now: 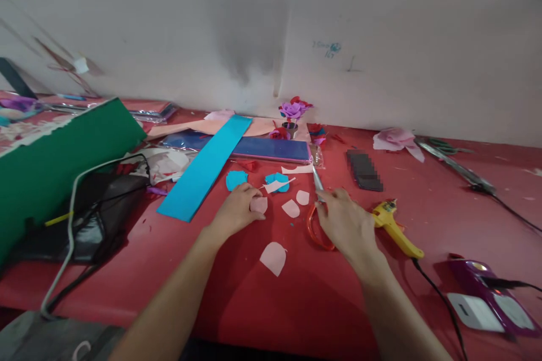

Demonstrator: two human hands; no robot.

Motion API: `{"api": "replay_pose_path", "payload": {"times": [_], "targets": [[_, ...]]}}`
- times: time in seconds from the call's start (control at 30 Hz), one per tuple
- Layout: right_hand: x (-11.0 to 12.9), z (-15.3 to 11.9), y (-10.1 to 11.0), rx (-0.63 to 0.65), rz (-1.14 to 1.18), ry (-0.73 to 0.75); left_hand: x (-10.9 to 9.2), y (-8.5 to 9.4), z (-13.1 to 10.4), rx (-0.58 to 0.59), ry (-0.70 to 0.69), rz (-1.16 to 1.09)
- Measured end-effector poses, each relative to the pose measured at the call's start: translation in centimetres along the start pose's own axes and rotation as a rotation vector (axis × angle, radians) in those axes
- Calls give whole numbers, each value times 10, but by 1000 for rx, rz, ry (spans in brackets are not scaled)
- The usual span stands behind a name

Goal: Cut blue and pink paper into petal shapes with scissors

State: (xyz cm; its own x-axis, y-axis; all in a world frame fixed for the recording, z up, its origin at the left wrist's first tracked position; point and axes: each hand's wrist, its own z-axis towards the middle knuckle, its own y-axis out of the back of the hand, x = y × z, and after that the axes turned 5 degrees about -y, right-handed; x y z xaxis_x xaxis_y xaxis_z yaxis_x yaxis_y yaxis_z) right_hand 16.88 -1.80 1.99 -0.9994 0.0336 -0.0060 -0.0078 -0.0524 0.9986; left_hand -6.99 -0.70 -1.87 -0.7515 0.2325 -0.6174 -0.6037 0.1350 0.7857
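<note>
My left hand [237, 207] is closed on a small pink crepe paper petal [259, 205], thumb and fingers at its edge. On the red table, my right hand [348, 224] grips scissors [317, 178] near the pivot; their orange loops lie beside the palm and the blades point away from me. Between the hands lie two small pink petals [291, 208], and a larger pink petal [273, 258] is nearer to me. Just beyond my left hand are blue paper petals [236, 180], with a thin pink scrap [277, 185] across one group of them.
A blue paper strip [203, 172] crosses a dark blue wrapped pack [271, 149]. Paper flowers [293, 110] stand behind. To the right are a phone [365, 170], a yellow glue gun [397, 229] with its cord, and a purple device [493, 293]. A green board [71, 163] and black bag [108, 211] occupy the left.
</note>
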Motion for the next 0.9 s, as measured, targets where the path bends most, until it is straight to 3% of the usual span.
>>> {"api": "replay_pose_path", "payload": {"times": [0.17,0.3,0.4,0.6,0.7,0.77,0.83,0.87,0.9], "targets": [[31,48,-24,-124,209,371,7,-1,1,-5,-8,-63],[45,75,-45,-91,196,415,11,0,3,-1,-15,-59],[47,81,-48,-61,196,432,12,1,4,7,-21,-48],[38,84,-29,-6,319,426,13,-1,7,9,-26,-5],[22,83,-15,-29,486,307,12,-3,7,16,4,-20],[10,73,-4,-147,411,167,12,-3,6,31,9,-64],[6,50,6,-377,276,23,11,-4,4,41,3,-123],[7,35,8,-416,264,23,11,-4,4,44,-9,-140],[11,18,9,-343,289,128,11,-4,4,45,-25,-148]]}}
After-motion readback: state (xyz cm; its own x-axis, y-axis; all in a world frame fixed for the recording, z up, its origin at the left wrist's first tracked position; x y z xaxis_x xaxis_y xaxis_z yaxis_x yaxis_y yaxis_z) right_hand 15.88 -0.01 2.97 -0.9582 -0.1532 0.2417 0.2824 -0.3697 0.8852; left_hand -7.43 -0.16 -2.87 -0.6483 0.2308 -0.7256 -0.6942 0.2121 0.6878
